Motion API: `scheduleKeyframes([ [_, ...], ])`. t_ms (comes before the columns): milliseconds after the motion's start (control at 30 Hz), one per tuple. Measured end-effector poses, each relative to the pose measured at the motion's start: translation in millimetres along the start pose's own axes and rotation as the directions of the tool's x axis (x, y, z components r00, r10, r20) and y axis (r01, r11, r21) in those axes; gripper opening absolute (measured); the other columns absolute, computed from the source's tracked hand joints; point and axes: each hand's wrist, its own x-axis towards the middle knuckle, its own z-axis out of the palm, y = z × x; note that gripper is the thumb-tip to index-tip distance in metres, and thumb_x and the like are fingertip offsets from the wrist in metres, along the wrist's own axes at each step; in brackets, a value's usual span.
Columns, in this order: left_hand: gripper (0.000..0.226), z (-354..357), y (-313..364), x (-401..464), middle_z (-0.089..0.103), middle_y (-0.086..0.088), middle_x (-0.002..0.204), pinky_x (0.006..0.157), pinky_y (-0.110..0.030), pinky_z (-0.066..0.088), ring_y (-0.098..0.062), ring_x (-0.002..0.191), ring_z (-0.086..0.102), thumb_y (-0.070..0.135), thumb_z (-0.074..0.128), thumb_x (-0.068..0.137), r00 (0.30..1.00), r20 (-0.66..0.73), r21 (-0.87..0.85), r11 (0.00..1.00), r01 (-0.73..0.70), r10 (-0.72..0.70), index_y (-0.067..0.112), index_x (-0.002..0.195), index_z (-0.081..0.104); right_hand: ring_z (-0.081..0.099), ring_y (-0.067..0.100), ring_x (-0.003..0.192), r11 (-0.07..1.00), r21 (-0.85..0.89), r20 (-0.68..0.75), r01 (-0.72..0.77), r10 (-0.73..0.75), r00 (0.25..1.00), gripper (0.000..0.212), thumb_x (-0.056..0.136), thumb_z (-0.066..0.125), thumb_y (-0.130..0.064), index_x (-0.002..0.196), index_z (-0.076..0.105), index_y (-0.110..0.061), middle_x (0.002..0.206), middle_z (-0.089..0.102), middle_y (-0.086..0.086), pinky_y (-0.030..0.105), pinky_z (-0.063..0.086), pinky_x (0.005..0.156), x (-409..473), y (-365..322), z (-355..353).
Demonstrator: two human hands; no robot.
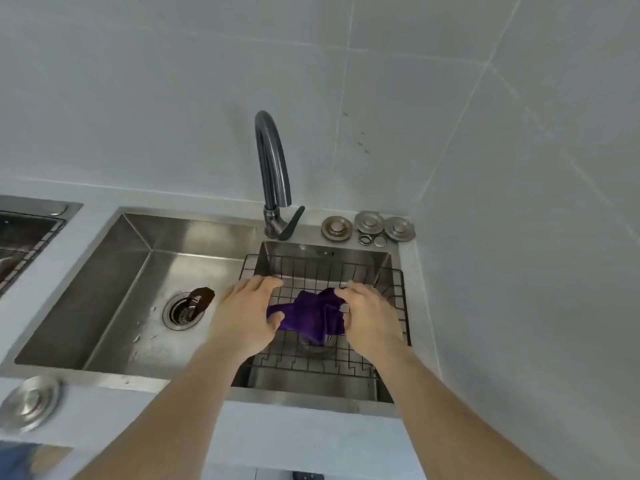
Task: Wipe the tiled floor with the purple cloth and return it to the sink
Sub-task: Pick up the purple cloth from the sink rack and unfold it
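Purple cloth [311, 315] lies bunched in a wire rack [398, 299] set over the right basin of a steel sink [145, 258], its long axis running left to right across the rack, with one tail reaching toward the left hand [247, 315] and the thicker, folded mass toward the right hand [369, 315]. Both hands are on it from opposite ends: the left has its thumb at the cloth's left tail and its fingers spread over the rack's far side, loosely open; the right curls its fingers over the cloth's right edge, and whether it truly pinches the fabric or only rests on it I cannot tell. Under the cloth, through the wires, a drain shows dimly. The left basin is larger and deeper, with a round drain [181, 311] and a dark brown scrap [202, 296] lying at its edge, plus a few pale specks on the steel. A dark curved tap [273, 168] rises behind the divide between the basins, its lever [292, 225] angled to the right. On the table behind the rack sit three round metal caps [369, 226] and two small rings [372, 240]; another metal cap [29, 403] sits at the near left corner. The table is pale grey, and the wall [485, 168] behind and to the right is large pale tiles with thin joints. A second steel basin [31, 233] is partly seen at the far left.
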Motion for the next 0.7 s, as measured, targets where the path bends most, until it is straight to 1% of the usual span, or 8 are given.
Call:
scheduleKeyframes([
  [67,0.056,21.5,-4.1,22.0,0.059,0.006,0.139,0.115,-0.039,0.035,-0.023,0.133,0.052,0.037,0.069,0.088,0.999,0.054,-0.020,1.000,0.005,-0.003,0.031,0.141,0.049,0.058,0.024,0.127,1.000,0.003,0.044,0.010,-0.010,0.999,0.057,0.091,0.064,-0.005,0.143,0.056,-0.026,0.144,0.059,-0.001,0.041,0.053,0.102,26.3,12.3,17.2],
  [233,0.049,69.4,-16.7,57.6,0.059,0.011,0.136,0.115,-0.037,0.034,-0.017,0.130,0.050,0.036,0.067,0.090,0.973,0.229,-0.004,1.000,0.005,-0.004,0.033,0.137,0.051,0.045,0.026,0.144,1.000,-0.017,0.199,0.017,-0.014,0.980,0.062,0.093,0.064,-0.006,0.150,0.049,-0.026,0.160,0.046,0.001,0.042,0.044,0.114,67.3,28.3,55.7],
  [333,0.053,89.0,-21.4,70.6,0.057,0.013,0.140,0.117,-0.036,0.032,-0.016,0.133,0.048,0.036,0.069,0.088,0.956,0.295,0.008,1.000,-0.004,0.002,0.034,0.138,0.051,0.048,0.027,0.141,0.999,-0.027,0.222,0.047,-0.040,0.974,0.061,0.092,0.066,-0.006,0.148,0.052,-0.025,0.157,0.049,0.004,0.042,0.045,0.113,84.8,35.4,75.2],
  [433,0.058,107.5,-22.9,76.3,0.054,0.011,0.141,0.119,-0.037,0.028,-0.017,0.136,0.046,0.040,0.072,0.086,0.937,0.350,0.034,0.999,-0.021,0.008,0.033,0.139,0.050,0.055,0.027,0.130,0.996,-0.054,0.234,0.075,-0.060,0.970,0.058,0.090,0.068,-0.006,0.144,0.057,-0.024,0.146,0.060,0.002,0.042,0.050,0.104,93.2,42.2,90.4],
  [500,0.057,117.1,-21.7,77.6,0.053,0.010,0.139,0.119,-0.037,0.029,-0.017,0.135,0.046,0.040,0.073,0.085,0.941,0.339,0.031,0.999,-0.007,-0.004,0.033,0.137,0.050,0.060,0.025,0.121,0.996,-0.054,0.212,0.073,-0.060,0.976,0.052,0.089,0.070,-0.009,0.138,0.062,-0.025,0.136,0.065,0.000,0.042,0.053,0.098,95.3,45.9,96.1],
  [567,0.047,124.5,-20.4,76.0,0.056,0.008,0.131,0.116,-0.039,0.033,-0.020,0.128,0.052,0.036,0.074,0.084,0.955,0.296,0.009,1.000,0.017,-0.019,0.031,0.127,0.056,0.062,0.025,0.111,0.997,-0.045,0.175,0.055,-0.046,0.983,0.035,0.089,0.071,-0.015,0.123,0.069,-0.024,0.121,0.070,-0.002,0.039,0.054,0.087,96.5,48.7,98.7],
  [633,0.027,132.9,-21.7,72.4,0.065,0.005,0.115,0.106,-0.042,0.044,-0.023,0.113,0.063,0.028,0.077,0.082,0.980,0.201,0.004,1.000,-0.002,0.001,0.027,0.106,0.064,0.062,0.023,0.102,0.999,-0.035,0.141,0.038,-0.033,0.989,0.015,0.092,0.069,-0.021,0.106,0.071,-0.023,0.105,0.070,-0.003,0.036,0.051,0.077,95.2,50.5,99.2],
  [700,0.019,134.8,-22.6,69.6,0.067,0.006,0.101,0.096,-0.042,0.050,-0.023,0.099,0.067,0.025,0.079,0.080,0.994,0.105,0.004,1.000,-0.017,0.016,0.026,0.091,0.063,0.061,0.021,0.095,1.000,-0.003,0.116,0.015,-0.015,0.993,0.005,0.094,0.066,-0.023,0.099,0.067,-0.023,0.097,0.069,-0.005,0.035,0.050,0.072,91.0,51.4,97.1],
])
